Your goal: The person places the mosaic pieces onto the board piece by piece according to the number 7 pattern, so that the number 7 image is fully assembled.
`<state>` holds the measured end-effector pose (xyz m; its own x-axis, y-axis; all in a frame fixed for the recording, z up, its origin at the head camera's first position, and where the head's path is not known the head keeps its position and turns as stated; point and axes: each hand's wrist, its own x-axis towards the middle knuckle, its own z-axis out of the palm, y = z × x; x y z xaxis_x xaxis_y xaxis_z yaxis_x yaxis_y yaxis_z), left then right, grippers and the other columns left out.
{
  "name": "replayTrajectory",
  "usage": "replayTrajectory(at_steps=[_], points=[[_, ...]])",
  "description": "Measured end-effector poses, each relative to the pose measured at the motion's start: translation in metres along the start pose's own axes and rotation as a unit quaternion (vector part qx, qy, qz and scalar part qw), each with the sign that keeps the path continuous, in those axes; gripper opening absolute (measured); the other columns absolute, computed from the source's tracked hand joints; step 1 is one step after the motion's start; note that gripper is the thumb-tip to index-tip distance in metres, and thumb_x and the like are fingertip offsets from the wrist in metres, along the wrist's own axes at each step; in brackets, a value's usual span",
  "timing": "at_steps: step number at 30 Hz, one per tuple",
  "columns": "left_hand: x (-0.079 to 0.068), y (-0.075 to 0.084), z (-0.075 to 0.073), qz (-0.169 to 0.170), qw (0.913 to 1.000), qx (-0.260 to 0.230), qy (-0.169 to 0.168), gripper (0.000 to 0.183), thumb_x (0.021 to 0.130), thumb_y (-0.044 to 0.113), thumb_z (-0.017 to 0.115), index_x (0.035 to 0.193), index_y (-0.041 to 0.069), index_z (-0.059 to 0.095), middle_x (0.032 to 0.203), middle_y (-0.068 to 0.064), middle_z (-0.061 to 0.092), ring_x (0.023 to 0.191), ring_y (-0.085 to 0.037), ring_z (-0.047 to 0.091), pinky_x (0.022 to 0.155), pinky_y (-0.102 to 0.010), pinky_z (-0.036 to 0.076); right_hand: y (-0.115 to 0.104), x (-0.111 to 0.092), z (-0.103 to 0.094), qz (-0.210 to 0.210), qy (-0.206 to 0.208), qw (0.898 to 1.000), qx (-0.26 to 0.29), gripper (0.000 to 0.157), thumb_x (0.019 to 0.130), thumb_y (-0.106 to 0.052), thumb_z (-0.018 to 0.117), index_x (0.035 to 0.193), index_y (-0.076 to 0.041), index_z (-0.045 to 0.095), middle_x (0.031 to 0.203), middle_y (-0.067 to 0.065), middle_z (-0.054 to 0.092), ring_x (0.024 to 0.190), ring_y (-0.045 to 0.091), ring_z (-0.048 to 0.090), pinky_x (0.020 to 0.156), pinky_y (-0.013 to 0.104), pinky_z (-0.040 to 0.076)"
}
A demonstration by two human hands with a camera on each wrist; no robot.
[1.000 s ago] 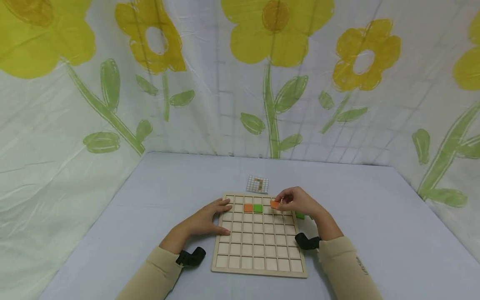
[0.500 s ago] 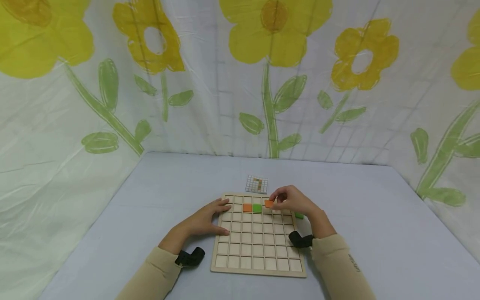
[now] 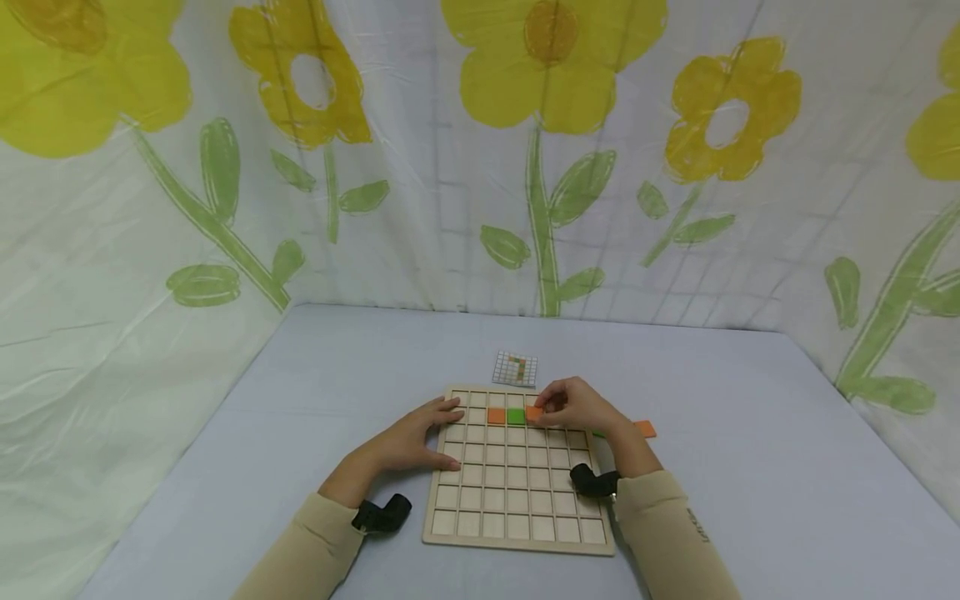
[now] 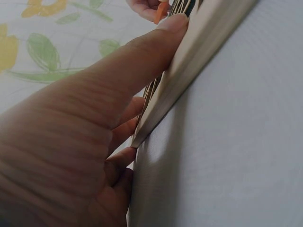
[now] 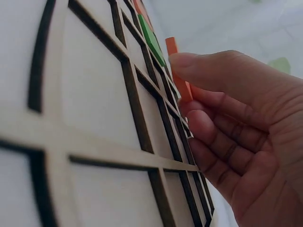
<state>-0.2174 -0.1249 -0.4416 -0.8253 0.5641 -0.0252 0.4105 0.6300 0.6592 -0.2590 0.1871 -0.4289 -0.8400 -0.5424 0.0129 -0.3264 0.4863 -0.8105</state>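
Pinching an orange tile [image 3: 533,413] is the right hand [image 3: 577,406]; the spread left hand [image 3: 408,435] touches the board [image 3: 517,477].

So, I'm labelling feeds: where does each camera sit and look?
Head: on the person's head, facing forward and down at the board; left hand, right hand and sleeves show.
Left wrist: on that wrist, facing the left hand at the board's edge; right hand beyond.
Right wrist: on that wrist, facing the right hand pinching an orange tile at the board.
Shared: both wrist views show that tile.
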Motion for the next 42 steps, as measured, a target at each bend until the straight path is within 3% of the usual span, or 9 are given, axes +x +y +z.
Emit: replayTrajectory(at_steps=[23,42], points=[[0.0013,-0.0002,-0.0011,0.004,1.0000,0.000,0.000,0.082,0.071,0.043,0.078,0.139,0.012,0.045,0.154,-0.004,0.028,0.144,-0.032,0.015,0.112,-0.057,0.021,0.0026,-0.0044,0.0016,0.008,0.016,1.000,-0.006,0.023,0.080,-0.013,0.074,0.095,0.001,0.065,0.090,0.012,0.065,0.075,0.008,0.056,0.067,0.022,0.051],[-0.0001,-0.0023,-0.0007,0.010,0.9999,-0.003,-0.003,0.082,0.072,0.043,0.078,0.139,0.011,0.045,0.154,-0.005,0.027,0.144,-0.033,0.015,0.112,-0.057,0.021,-0.0008,-0.0025,-0.0050,0.000,0.003,1.000,-0.025,0.023,0.080,-0.015,0.073,0.097,0.001,0.068,0.094,0.013,0.067,0.078,0.011,0.059,0.069,0.023,0.052]])
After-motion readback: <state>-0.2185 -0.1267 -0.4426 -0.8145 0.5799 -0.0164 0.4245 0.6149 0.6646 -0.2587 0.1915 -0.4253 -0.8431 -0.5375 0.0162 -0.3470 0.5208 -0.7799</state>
